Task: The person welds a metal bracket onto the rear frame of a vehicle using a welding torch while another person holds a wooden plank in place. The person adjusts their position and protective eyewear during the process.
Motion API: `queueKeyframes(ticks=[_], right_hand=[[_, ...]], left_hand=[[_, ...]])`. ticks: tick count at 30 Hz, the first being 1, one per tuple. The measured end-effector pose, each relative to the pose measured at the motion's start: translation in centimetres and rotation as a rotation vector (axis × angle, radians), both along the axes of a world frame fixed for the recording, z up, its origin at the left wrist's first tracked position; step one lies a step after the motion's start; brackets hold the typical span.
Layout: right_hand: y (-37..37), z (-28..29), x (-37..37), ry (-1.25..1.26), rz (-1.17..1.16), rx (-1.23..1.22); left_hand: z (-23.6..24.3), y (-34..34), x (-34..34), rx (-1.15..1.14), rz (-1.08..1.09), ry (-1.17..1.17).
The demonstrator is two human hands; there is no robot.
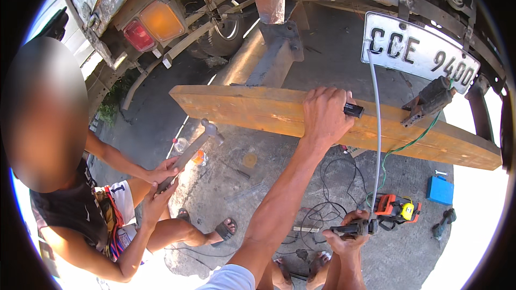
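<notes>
My left hand (325,107) grips the top of a long rust-orange beam (242,110), fingers wrapped round a small black object (353,110) I cannot identify. My right hand (346,236), low at the right, is closed on a black electrode holder (355,228) with a long grey rod (376,145) rising from it past the beam to the licence plate (419,43). A dark clamp-like fitting (430,102) with a green wire sits on the beam's right part. At the left, a co-worker (70,215) holds a hammer (191,147) in both hands.
A vehicle's rusty rear frame, tail lamp (158,21) and wheel (220,37) are above. On the concrete lie tangled cables (333,204), bottles (183,147), an orange tool (392,209), a blue box (439,189) and a wrench (442,173). A steel bracket (271,59) meets the beam.
</notes>
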State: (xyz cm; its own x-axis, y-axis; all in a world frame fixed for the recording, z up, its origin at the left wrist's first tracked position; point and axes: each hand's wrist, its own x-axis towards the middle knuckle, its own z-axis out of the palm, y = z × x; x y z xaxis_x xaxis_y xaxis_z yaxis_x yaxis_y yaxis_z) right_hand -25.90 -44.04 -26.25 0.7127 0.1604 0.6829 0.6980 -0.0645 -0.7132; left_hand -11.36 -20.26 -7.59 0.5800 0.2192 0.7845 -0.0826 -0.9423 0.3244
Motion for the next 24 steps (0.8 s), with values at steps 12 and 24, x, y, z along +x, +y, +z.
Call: queueKeyframes(ticks=[12, 24], right_hand=[[-6.3, 17.1, -6.2, 0.639, -0.029, -0.022], [-12.9, 27.8, -10.7, 0.838, -0.138, -0.080]], left_hand=[[3.4, 0.0, -1.3, -0.152, -0.046, 0.393], [4.9, -1.9, -5.9, -0.086, -0.011, 0.686]])
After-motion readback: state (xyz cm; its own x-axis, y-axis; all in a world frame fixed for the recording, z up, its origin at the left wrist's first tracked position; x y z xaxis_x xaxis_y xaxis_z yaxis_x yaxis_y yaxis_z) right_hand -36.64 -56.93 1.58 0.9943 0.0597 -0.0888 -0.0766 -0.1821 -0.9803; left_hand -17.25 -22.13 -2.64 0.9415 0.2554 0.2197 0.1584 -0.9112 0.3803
